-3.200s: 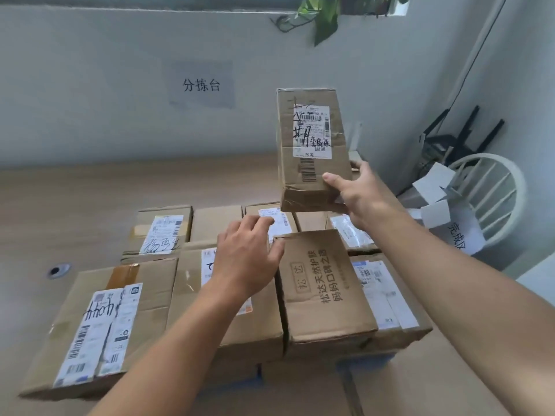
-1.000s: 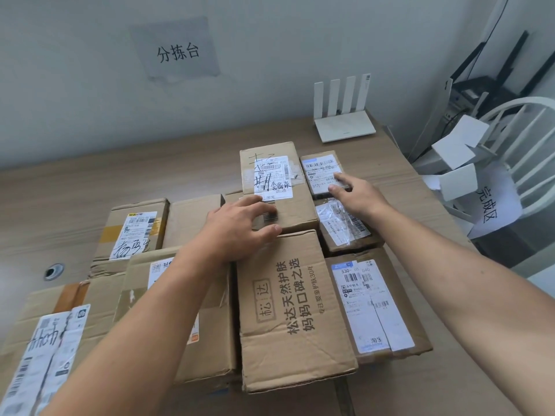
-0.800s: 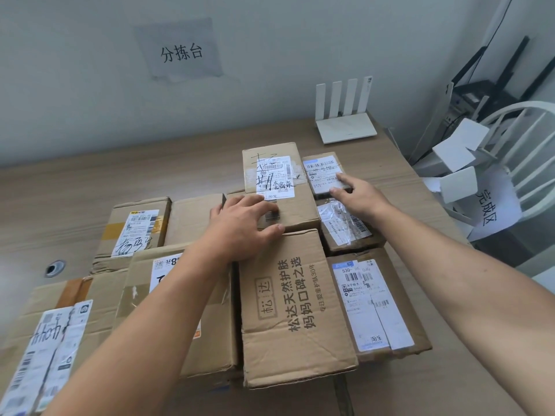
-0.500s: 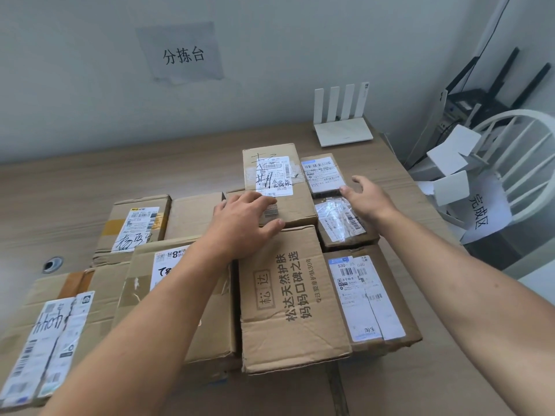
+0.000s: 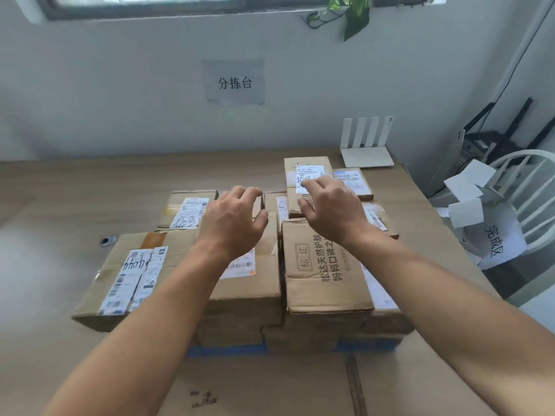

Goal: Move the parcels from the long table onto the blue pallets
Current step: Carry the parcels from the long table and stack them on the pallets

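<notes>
Several cardboard parcels lie packed together in front of me, with a strip of blue pallet (image 5: 228, 351) showing under their near edge. A small parcel with a scribbled white label (image 5: 306, 172) lies flat on top at the back right. My left hand (image 5: 232, 222) hovers above the middle parcels with loosely curled fingers and holds nothing. My right hand (image 5: 332, 210) hangs just above the small labelled parcel, fingers relaxed and empty. A tall box with printed characters (image 5: 321, 265) sits below my right wrist.
A white router (image 5: 366, 154) stands at the back right by the wall. A white chair (image 5: 522, 199) with paper signs is at the right. A paper sign (image 5: 235, 83) hangs on the wall. Flat cardboard (image 5: 264, 388) lies near me.
The small labelled parcel was set down on the stack and released. Both hands have since lifted off the parcels, and the view has tilted up toward the wall and window.
</notes>
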